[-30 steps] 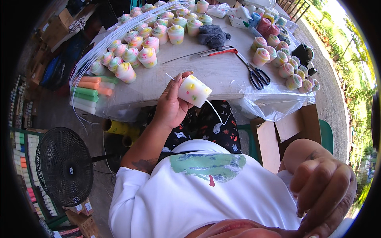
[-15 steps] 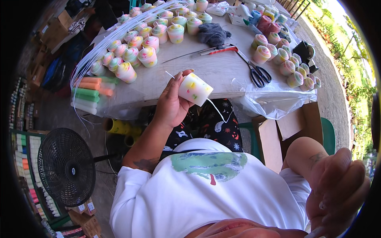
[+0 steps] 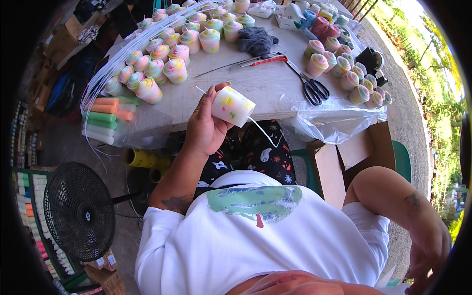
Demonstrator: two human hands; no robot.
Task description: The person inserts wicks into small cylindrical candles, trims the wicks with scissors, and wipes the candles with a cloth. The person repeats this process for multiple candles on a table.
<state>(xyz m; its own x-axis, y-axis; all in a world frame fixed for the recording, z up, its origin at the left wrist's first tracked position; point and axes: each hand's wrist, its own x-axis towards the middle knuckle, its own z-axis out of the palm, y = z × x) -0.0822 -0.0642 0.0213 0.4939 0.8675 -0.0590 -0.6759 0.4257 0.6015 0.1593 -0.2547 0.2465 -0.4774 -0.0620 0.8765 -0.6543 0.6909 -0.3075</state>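
A white candle point(image 3: 233, 106) with yellow, pink and green specks lies tilted in my left hand point(image 3: 206, 123), whose fingers are wrapped round its side above the table's near edge. A short wick end sticks out past my fingers. From the candle's other end a long white wick point(image 3: 264, 132) hangs in a loop over my lap. My right hand point(image 3: 429, 243) is far off to the lower right, away from the table. Its fingers point down and bend, with the tips lost at the dark rim of the picture, so whether they hold anything is unclear.
Swirl-topped pastel candles point(image 3: 175, 70) crowd the table's left; more point(image 3: 349, 80) stand right. Loose white wicks point(image 3: 110, 61) arc beside coloured wax sticks point(image 3: 102, 117). Scissors point(image 3: 313, 89), a thin rod point(image 3: 223, 68) and a grey cloth point(image 3: 256, 41) lie mid-table. A fan point(image 3: 81, 211) stands left, a cardboard box point(image 3: 330, 167) right.
My right hand has dropped outward to the right, away from the camera, and its fingers now point down. The left hand keeps its hold on the candle; the whole view has shifted slightly.
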